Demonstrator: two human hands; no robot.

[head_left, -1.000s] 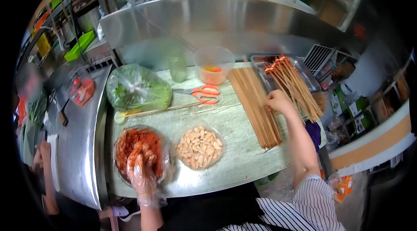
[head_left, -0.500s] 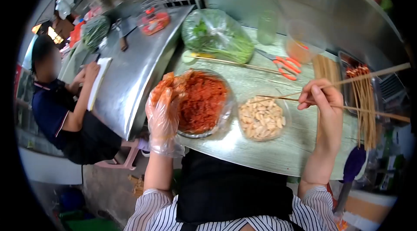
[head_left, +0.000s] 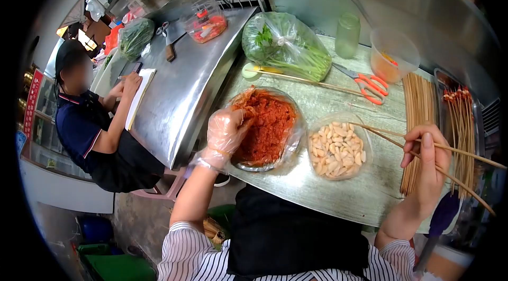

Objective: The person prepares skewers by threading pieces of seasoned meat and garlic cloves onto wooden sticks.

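My left hand (head_left: 226, 132), in a clear plastic glove, reaches into the left side of a bowl (head_left: 264, 166) of chunky red paste (head_left: 270, 127). Its fingers are curled into the paste, and their tips are partly hidden. Long wooden chopsticks (head_left: 389, 134) are held in my right hand (head_left: 427, 162), with the thin tips pointing left. Those tips hang at the upper right of a clear tub (head_left: 346, 176) of peeled garlic cloves (head_left: 336, 149). I see nothing pinched between them. The tub stands just right of the bowl.
Behind the bowl lie bagged green vegetables (head_left: 288, 45), a long stick (head_left: 312, 81) and orange-handled scissors (head_left: 370, 88). A jar (head_left: 347, 38), a plastic tub (head_left: 391, 59), bare skewers (head_left: 418, 133) and loaded skewers (head_left: 460, 106) stand rightward. A person (head_left: 90, 117) sits at the steel table (head_left: 185, 80).
My left hand has lowered from above the bowl's edge into the red paste. My right hand has moved right and down with the chopsticks. The whole view has shifted.
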